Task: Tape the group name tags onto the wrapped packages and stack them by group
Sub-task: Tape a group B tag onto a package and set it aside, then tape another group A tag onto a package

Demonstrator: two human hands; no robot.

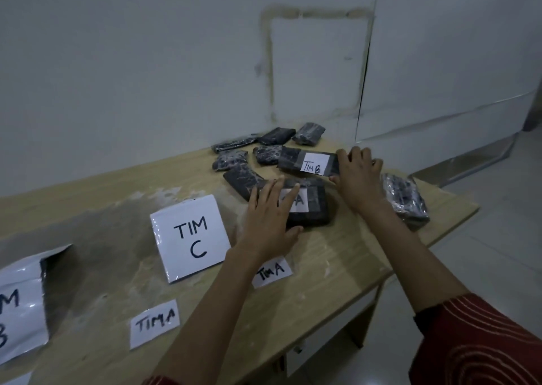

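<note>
Left hand [269,220] flat on the A package [316,208]; right hand [357,176], at two o'clock, grips the B package [296,161] — lift level, tag upward.

Black wrapped packages [277,136] veined with grey, white name tags [154,323] lettered in black marker, pale wood-grain table [352,252], dark red sleeve [481,340] with thin cream lines.

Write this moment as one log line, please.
left hand: flat on A package | right hand: grips B package | loose A tags: two on table
</note>
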